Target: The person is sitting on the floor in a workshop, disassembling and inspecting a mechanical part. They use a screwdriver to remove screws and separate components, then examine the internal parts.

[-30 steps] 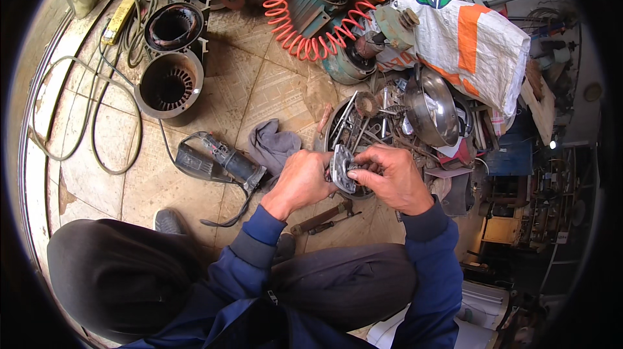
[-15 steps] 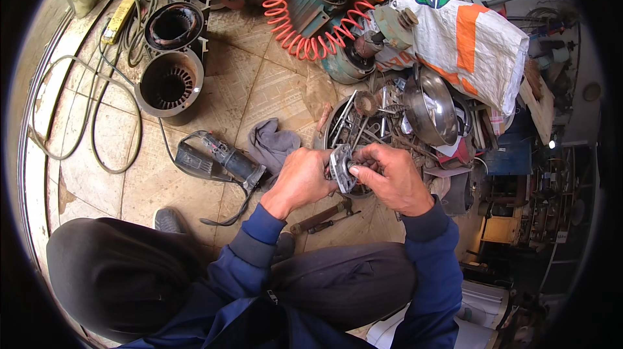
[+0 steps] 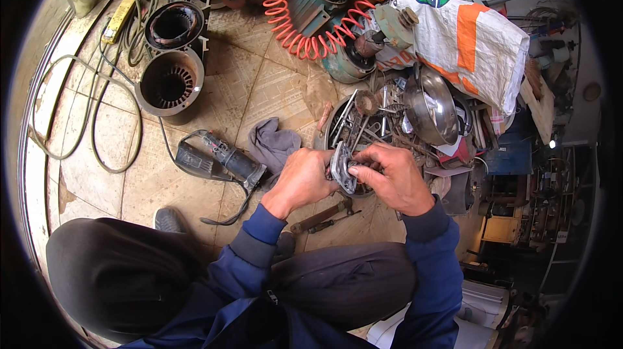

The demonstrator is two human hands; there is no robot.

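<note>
My left hand (image 3: 300, 178) is closed on a small grey metal casting (image 3: 341, 166), gripping its left edge. The part is tilted, and its exact kind is not clear. From the other side my right hand (image 3: 397, 179) pinches at it, with thumb and fingers bent against its right face. Whether a smaller piece sits between those fingers is hidden. Just behind the hands, a round pan of wrenches and metal rods (image 3: 350, 126) lies on the floor. A crumpled grey rag (image 3: 276, 141) rests beyond my left wrist.
A corded black power tool (image 3: 227, 157) lies to the left. Two cylindrical motor housings (image 3: 148, 93) stand farther back. A coiled orange air hose (image 3: 283, 24) hangs over motors. At the right are a steel bowl (image 3: 431, 106) and a white sack (image 3: 496, 44). A hammer (image 3: 324, 214) lies below my hands.
The metal casting has turned slightly between my hands, so its face shows at a different angle. Both hands have stayed in nearly the same place.
</note>
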